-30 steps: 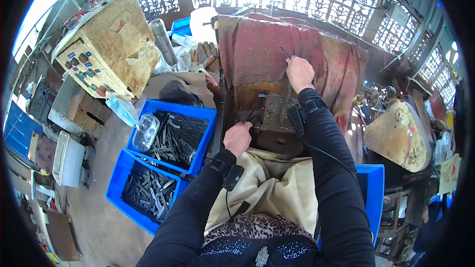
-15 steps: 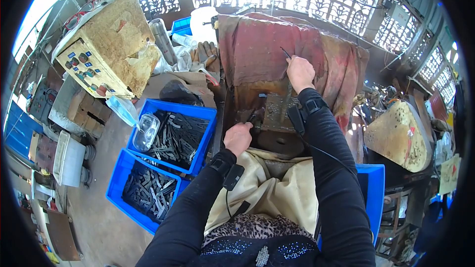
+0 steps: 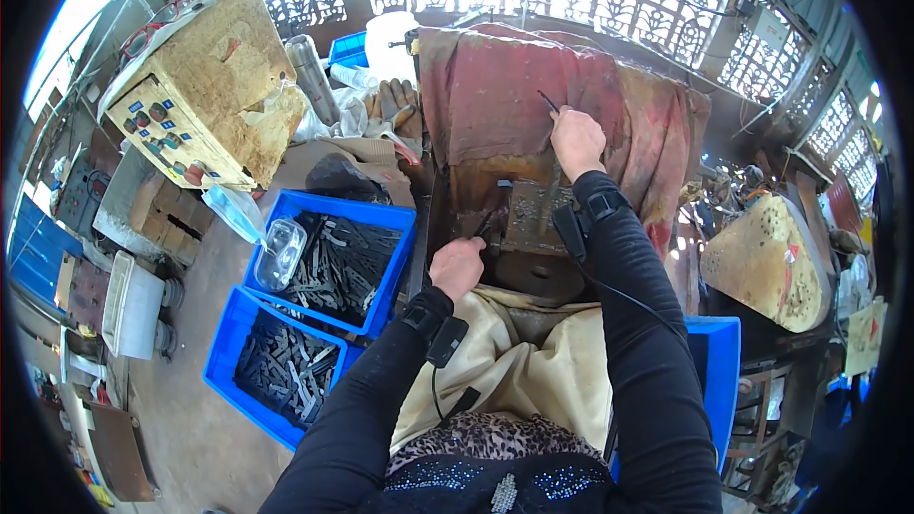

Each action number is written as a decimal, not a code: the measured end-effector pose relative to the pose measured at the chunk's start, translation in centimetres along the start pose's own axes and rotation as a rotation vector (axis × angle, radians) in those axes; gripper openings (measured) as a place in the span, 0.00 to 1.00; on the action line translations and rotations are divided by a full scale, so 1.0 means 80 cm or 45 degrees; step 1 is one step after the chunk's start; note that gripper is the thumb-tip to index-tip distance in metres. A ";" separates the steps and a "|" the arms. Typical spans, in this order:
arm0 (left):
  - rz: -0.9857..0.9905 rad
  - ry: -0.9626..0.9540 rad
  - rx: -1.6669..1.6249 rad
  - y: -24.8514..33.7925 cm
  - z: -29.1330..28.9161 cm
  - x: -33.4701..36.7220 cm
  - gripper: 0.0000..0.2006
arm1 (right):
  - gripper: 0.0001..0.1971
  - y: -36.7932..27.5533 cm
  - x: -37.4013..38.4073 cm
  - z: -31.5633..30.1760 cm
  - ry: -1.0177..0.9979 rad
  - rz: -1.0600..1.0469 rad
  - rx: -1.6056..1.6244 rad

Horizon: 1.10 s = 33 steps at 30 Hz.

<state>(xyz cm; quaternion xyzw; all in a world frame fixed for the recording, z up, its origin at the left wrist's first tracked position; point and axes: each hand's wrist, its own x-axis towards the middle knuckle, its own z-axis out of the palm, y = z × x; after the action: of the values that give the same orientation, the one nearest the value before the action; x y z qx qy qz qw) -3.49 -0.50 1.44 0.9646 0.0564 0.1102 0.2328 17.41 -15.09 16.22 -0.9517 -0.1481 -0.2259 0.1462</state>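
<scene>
My left hand (image 3: 457,267) is closed on a small dark strip-like piece (image 3: 485,225), held at the front left of the machine's opening. Up and to the right, my right hand (image 3: 578,142) pinches a thin dark rod (image 3: 547,101) whose tip points up and left, in front of the reddish cloth (image 3: 519,76) draped over the machine. Below the cloth, between my hands, is a worn metal block (image 3: 533,216) with a dark round disc (image 3: 540,273) in front of it. What lies inside my fists is hidden.
To the left, two blue bins (image 3: 211,376) hold many dark metal strips; a clear plastic box (image 3: 281,254) rests on the upper one. Behind them stands a dirty control box (image 3: 219,67) with knobs. Another blue bin (image 3: 722,362) is by my right arm, near a yellowish triangular guard (image 3: 769,262).
</scene>
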 end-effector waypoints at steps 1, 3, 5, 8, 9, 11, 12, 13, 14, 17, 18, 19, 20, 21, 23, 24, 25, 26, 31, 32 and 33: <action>0.000 0.001 0.001 0.001 -0.001 0.000 0.13 | 0.16 0.000 0.000 0.000 0.001 0.001 -0.002; -0.005 0.013 -0.008 0.004 -0.004 -0.002 0.12 | 0.16 0.000 0.000 0.000 0.005 0.002 -0.007; -0.008 0.022 -0.011 0.006 -0.005 -0.003 0.12 | 0.15 0.000 -0.002 -0.001 0.015 -0.003 -0.014; -0.024 0.029 -0.031 0.007 -0.006 -0.004 0.12 | 0.14 -0.004 -0.004 -0.004 0.031 -0.015 -0.024; -0.026 0.031 -0.030 0.007 -0.006 -0.004 0.12 | 0.14 -0.005 -0.004 -0.005 0.032 -0.015 -0.024; -0.023 0.028 -0.034 0.008 -0.007 -0.004 0.11 | 0.14 -0.004 -0.004 -0.005 0.032 -0.011 -0.029; -0.022 0.027 -0.035 0.008 -0.007 -0.004 0.11 | 0.14 -0.004 -0.004 -0.004 0.031 -0.012 -0.029; -0.023 0.026 -0.036 0.008 -0.007 -0.003 0.11 | 0.14 -0.004 -0.004 -0.004 0.035 -0.010 -0.030; -0.027 0.000 -0.031 0.007 -0.008 -0.003 0.12 | 0.14 -0.004 -0.004 -0.003 0.038 -0.008 -0.030; -0.033 -0.056 -0.022 0.004 -0.007 -0.001 0.13 | 0.14 -0.002 -0.002 0.000 0.037 0.002 -0.030; -0.023 -0.038 -0.020 0.004 -0.007 -0.001 0.13 | 0.15 -0.002 -0.002 0.002 0.033 0.009 -0.028; -0.012 -0.020 -0.017 0.005 -0.006 -0.001 0.12 | 0.15 -0.001 -0.001 0.002 0.030 0.017 -0.027; -0.003 -0.002 -0.014 0.004 -0.006 -0.001 0.11 | 0.15 -0.001 -0.001 0.003 0.028 0.015 -0.026; -0.005 -0.002 -0.015 0.004 -0.006 -0.001 0.11 | 0.15 -0.001 -0.001 0.002 0.025 0.014 -0.025; -0.018 -0.009 -0.013 0.004 -0.005 0.000 0.11 | 0.15 -0.001 -0.001 0.002 0.021 0.012 -0.023; -0.024 -0.013 -0.012 0.004 -0.005 -0.001 0.11 | 0.15 -0.001 -0.001 0.002 0.020 0.011 -0.022; -0.026 -0.013 -0.012 0.003 -0.005 -0.001 0.11 | 0.15 -0.002 -0.001 0.002 0.019 0.014 -0.024; -0.034 -0.016 -0.025 0.003 -0.004 -0.001 0.12 | 0.16 -0.003 -0.001 0.001 0.019 0.017 -0.027; -0.060 -0.019 -0.046 0.004 -0.004 -0.001 0.13 | 0.13 -0.004 -0.004 -0.001 0.055 0.011 -0.042; -0.063 -0.018 -0.045 0.005 -0.005 -0.001 0.13 | 0.13 -0.003 -0.003 0.000 0.056 0.010 -0.042; -0.062 -0.017 -0.045 0.005 -0.004 -0.001 0.13 | 0.14 -0.001 -0.002 0.002 0.046 0.013 -0.042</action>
<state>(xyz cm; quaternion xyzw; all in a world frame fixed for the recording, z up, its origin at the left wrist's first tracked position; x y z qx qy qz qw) -3.62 -0.75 1.92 0.9594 0.0764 0.0991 0.2528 17.32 -14.99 16.00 -0.9504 -0.1368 -0.2447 0.1344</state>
